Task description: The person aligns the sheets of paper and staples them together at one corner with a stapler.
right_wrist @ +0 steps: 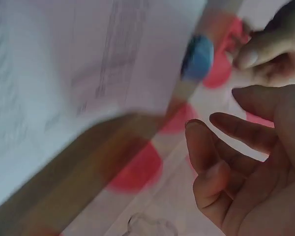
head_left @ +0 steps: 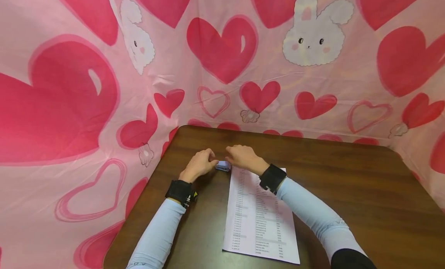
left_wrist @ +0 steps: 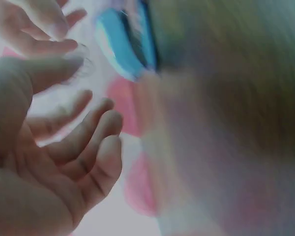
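Blue object (head_left: 223,166) — small, blocky, lies on the table (head_left: 347,184) just off the far left corner of the sheet (head_left: 259,219), right between both hands. In the left wrist view it shows as a blurred blue shape (left_wrist: 123,44) beyond the fingertips; in the right wrist view it is a blue blob (right_wrist: 197,58) at the sheet's edge (right_wrist: 64,73). What it is exactly — cannot tell, too small and blurred. Left hand (head_left: 199,164) sits on the table just left of the object, fingers loosely curled with the tips toward it; the wrist view shows the fingers (left_wrist: 96,142) relaxed, palm open, nothing inside. Whether the fingertips actually touch the object, cannot tell. Right hand (head_left: 243,157) is just right of the object, over the sheet's far edge, knuckles up; its wrist view shows the fingers (right_wrist: 211,162) half-bent with nothing between them, so no grasp there either. Contact with the object or the paper is not clear. Sheet is white, printed with rows of small text, lying flat on the dark wood table, its long side running from the object toward the person; the right forearm crosses its far right corner. Both arms wear light blue sleeves and black wrist bands. Pink cloth (head_left: 226,68) with red hearts and white bunnies hangs behind and to the left of the table.
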### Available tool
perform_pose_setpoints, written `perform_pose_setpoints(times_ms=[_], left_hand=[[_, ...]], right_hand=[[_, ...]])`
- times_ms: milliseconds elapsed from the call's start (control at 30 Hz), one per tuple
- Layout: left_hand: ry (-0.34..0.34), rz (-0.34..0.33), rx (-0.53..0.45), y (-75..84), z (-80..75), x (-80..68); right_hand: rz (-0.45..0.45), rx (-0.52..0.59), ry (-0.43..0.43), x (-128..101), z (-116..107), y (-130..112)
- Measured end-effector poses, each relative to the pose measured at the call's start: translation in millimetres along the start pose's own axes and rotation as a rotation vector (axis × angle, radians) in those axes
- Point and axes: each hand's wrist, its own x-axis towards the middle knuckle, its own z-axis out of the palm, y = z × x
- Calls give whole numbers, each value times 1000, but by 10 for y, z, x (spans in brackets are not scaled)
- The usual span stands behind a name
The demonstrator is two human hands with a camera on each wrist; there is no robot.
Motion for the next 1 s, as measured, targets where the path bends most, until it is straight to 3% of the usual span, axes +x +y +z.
perform_pose_setpoints(times_ms=[67, 133, 333, 467, 667, 1000], left_hand=[[33, -22, -10, 82, -20, -45], [26, -45, -36, 160, -10, -84], [-150, -158, -151, 289, 177, -163], [-204, -185, -197, 338, 323, -169], [-228, -197, -254, 403, 439, -123], [-226, -219, -450, 357, 507, -91]], right_hand=[[29, 30, 3, -17, -50, 126], [55, 94, -29, -26, -73, 258], [30, 304, -179, -50, 13, 505], [24, 378, -233, -84, 102, 545], [109, 409, -255, -114, 153, 529], [126, 381, -186, -152, 183, 504]])
